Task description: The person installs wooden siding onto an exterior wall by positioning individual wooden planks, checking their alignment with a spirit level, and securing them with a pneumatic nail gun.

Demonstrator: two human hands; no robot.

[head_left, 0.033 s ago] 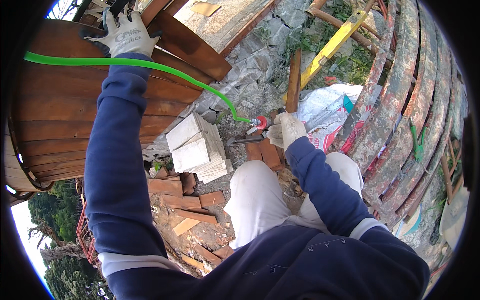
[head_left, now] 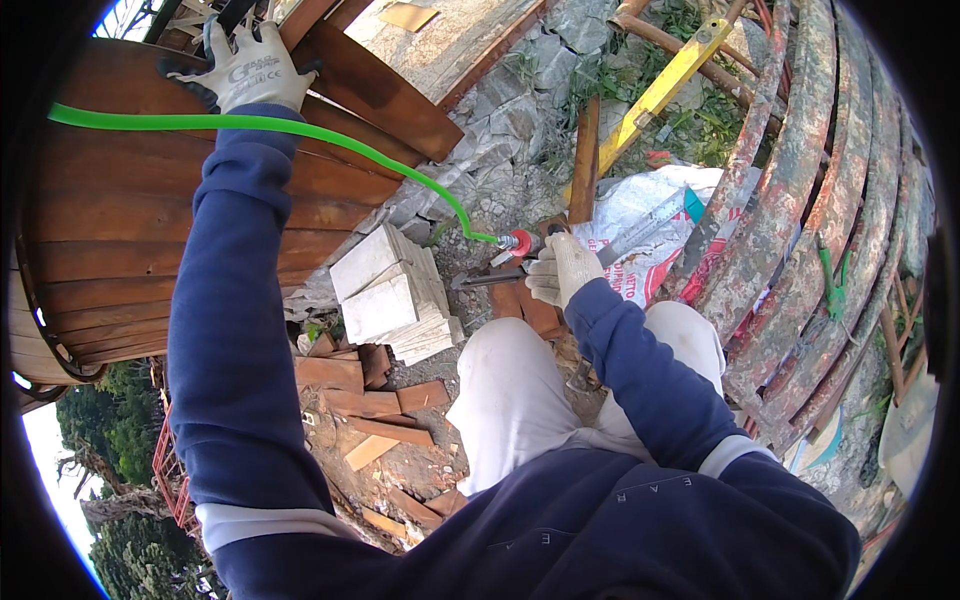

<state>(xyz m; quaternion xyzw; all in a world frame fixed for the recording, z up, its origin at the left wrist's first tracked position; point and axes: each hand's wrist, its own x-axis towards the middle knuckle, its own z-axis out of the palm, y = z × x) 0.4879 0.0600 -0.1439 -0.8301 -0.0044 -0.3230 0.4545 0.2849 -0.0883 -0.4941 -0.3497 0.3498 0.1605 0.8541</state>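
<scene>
My left hand (head_left: 255,68), in a white and dark work glove, reaches far out at the upper left. Its fingers are spread over the edge of a curved surface of brown wooden planks (head_left: 130,205). Low in front of my knees, my gloved right hand (head_left: 562,270) is closed around a dark air nail gun (head_left: 492,278), mostly hidden by the fingers. A red coupler (head_left: 518,243) joins this tool to a bright green air hose (head_left: 330,142), which runs across in front of my left wrist. Beside the tool stands a stack of pale tiles (head_left: 385,290).
Brown wood offcuts (head_left: 365,400) lie on the ground left of my knees. A yellow level (head_left: 650,100) leans over rubble and weeds. Right of my hand lies a white and red sack (head_left: 640,210), next to large curved, paint-flaked pipes (head_left: 780,210).
My right hand, with the nail gun, has shifted slightly toward me and to the left. My left hand has stayed in place on the planks.
</scene>
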